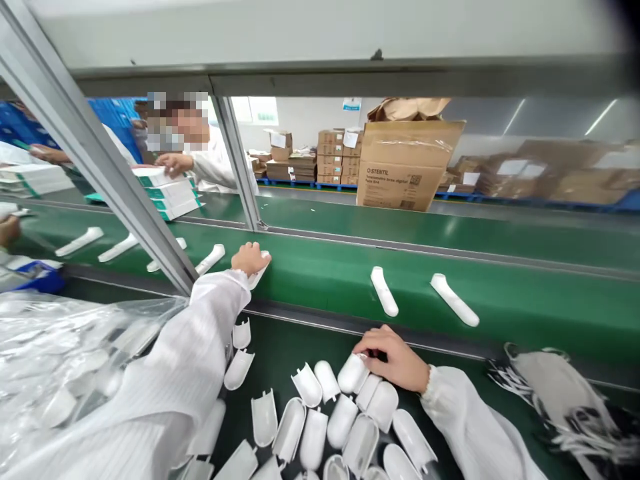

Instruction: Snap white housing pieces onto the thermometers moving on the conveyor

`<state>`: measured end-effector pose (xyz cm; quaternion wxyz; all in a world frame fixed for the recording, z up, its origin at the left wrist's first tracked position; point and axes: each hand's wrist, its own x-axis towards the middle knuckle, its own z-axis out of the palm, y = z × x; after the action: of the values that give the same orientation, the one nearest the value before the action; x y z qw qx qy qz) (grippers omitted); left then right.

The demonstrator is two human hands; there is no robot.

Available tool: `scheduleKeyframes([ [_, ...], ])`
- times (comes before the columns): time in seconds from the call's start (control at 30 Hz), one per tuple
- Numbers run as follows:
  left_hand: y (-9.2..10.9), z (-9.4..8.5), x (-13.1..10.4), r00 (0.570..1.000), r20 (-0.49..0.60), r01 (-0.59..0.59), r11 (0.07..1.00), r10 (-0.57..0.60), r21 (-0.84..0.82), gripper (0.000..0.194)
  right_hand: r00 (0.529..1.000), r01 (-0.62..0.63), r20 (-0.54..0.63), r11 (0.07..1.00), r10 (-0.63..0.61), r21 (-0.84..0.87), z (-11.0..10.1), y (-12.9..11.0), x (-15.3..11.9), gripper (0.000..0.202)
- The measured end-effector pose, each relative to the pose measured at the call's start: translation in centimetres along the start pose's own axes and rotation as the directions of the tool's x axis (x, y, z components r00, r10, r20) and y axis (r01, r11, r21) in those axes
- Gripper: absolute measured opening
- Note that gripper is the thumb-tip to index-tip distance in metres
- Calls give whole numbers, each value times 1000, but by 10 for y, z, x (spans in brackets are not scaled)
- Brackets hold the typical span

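Several white handles (80, 241) lie slanted along the green belt (320, 280) on our left, beyond a clear plastic bag (115, 313) of white parts. Next along, our left hand (250, 259) bends narrow over another handle (259, 275) on that belt; the fingers hide the contact, so we cannot tell whether they grip or only touch. Loose white covers (314, 440) spread over the dark green worktop (285, 347) in the middle. At their far edge our right hand (393, 360) pinches one cover (353, 372) between thumb and fingers. We judge the step in hand to be taking a handle and a cover together; the next move seems to call for a sure hold on both and a lift clear of the neighbouring covers. Farther right, one handle (384, 291) and then a second (454, 300) lie apart on the belt.
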<state>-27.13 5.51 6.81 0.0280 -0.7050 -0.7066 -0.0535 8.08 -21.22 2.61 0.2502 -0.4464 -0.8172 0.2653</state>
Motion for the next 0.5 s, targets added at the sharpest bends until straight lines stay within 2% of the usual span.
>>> scheduleKeyframes([
  [0.07, -4, 7, 4, 994, 111, 3, 1000, -4, 12, 49, 1000, -4, 5, 1000, 4, -13, 2, -2, 0, 25],
  [0.13, 2, 13, 8, 984, 175, -24, 1000, 22, 10, 46, 1000, -8, -13, 1000, 8, -28, 4, -4, 0, 26],
  [0.2, 15, 16, 11, 978, 201, -57, 998, 63, -33, 44, 999, -27, -40, 1000, 27, 6, 4, -3, 0, 22],
  [0.3, 41, 22, 7, 968, 225, -89, 990, 111, -107, 44, 980, -106, -147, 977, 134, 187, 2, 7, 5, 18],
  [0.33, 50, 25, 4, 972, 208, -89, 990, 110, -111, 44, 958, -135, -214, 960, 190, 245, 1, 12, 8, 18],
  [0.4, 68, 32, -6, 989, 130, -63, 993, 75, -100, 44, 879, -190, -374, 936, 297, 298, 0, 23, 20, 21],
  [0.47, 82, 39, -14, 998, 63, -21, 994, 28, -110, 43, 796, -223, -505, 937, 335, 271, 2, 32, 38, 27],
  [0.5, 87, 42, -17, 999, 48, -8, 993, 14, -121, 43, 773, -221, -545, 944, 323, 246, 4, 35, 48, 31],
])
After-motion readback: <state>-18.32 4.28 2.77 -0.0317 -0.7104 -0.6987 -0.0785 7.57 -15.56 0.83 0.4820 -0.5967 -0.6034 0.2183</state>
